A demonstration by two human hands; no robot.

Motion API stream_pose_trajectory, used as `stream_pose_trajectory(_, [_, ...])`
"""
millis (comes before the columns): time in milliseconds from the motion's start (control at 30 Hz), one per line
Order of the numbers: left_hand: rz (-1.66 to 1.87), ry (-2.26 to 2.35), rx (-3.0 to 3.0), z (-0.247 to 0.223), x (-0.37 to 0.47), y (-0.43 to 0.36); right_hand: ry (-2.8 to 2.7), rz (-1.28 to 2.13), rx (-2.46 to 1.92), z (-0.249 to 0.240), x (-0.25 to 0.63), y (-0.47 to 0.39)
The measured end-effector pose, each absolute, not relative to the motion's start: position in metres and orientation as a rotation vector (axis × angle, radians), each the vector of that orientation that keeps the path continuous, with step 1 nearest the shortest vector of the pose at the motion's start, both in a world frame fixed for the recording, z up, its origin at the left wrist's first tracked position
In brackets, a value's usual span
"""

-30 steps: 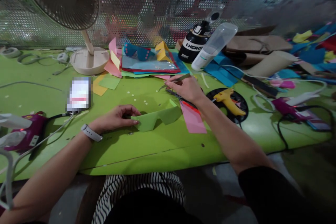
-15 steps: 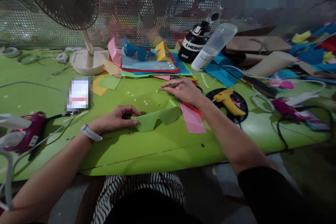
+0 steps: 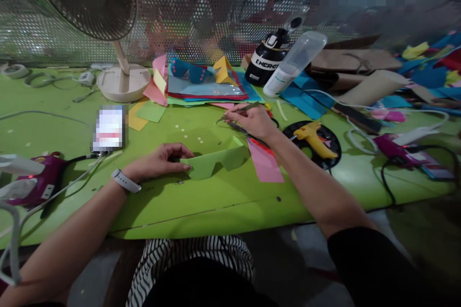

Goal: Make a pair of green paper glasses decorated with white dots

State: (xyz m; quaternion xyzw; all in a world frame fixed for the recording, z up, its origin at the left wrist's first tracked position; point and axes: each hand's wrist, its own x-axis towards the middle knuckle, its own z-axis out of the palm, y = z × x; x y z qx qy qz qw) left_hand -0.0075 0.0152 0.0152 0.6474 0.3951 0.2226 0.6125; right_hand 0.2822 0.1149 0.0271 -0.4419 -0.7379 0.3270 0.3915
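Note:
My left hand (image 3: 173, 159) is closed, pinching the left end of a green paper glasses cutout (image 3: 201, 165). The cutout stands on edge just above the table, its notched side facing down and its right end folded back. Behind it, my right hand (image 3: 254, 120) grips metal tweezers (image 3: 225, 117), their tips pointing left over the table. I cannot make out anything between the tips. Several tiny pale paper bits (image 3: 200, 141) lie scattered left of the tweezers. Beneath my right wrist lies a pink paper strip (image 3: 266, 163) with something red beside it.
A yellow glue gun (image 3: 315, 140) rests on a black round tray (image 3: 336, 151) at right. Behind are decorated blue paper glasses (image 3: 189, 71), a black bottle (image 3: 262, 64) and a clear bottle (image 3: 295, 62). A fan (image 3: 124, 81), a phone (image 3: 109, 127) and a power strip (image 3: 43, 180) stand left.
My right hand has shifted slightly and the tweezers are turned a little; the pale bit at their tips before no longer shows. My left hand and the green cutout stay nearly still.

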Motion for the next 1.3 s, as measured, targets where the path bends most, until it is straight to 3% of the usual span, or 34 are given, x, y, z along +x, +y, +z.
stream_pose_trajectory(167, [0.55, 0.903, 1.453, 0.013, -0.008, 0.017, -1.502, 1.269, -1.089, 0.05, 0.272, 0.089])
stream_pose_trajectory(367, [0.553, 0.899, 1.438, 0.014, -0.007, 0.017, -1.52, 1.528, -1.049, 0.064, 0.247, 0.045])
stream_pose_trajectory(1300, [0.583, 0.842, 1.373, 0.014, -0.003, 0.016, -1.68, 1.425, -0.92, 0.039, 0.234, 0.037])
